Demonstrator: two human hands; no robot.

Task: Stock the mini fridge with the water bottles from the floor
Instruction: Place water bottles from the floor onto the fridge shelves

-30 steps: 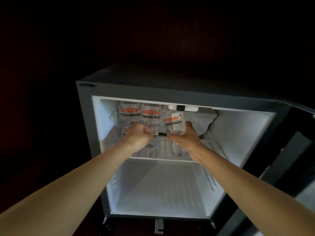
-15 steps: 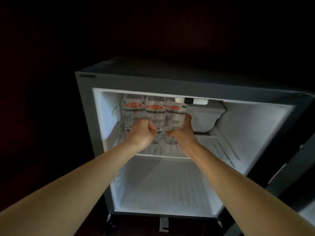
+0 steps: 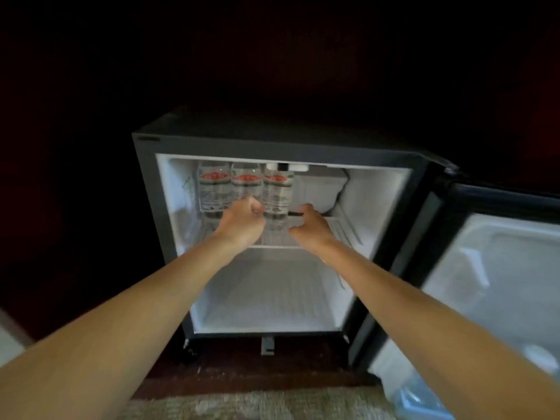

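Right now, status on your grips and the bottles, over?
Left grip curled round middle bottle base. Right grip beside right bottle, hold unclear. Three bottles upright on upper shelf. Nothing in the way seen.

PLACE: you are in a dim furnished room, home or hotel you cannot tell | SIGNS: a black mini fridge [image 3: 272, 144] stands low on a dark wooden floor [image 3: 242, 371], its door [image 3: 500, 268] open to your right | pale rug [image 3: 242, 404] edges the foreground | water bottles [image 3: 213, 189] line the lit upper shelf [image 3: 342, 228]
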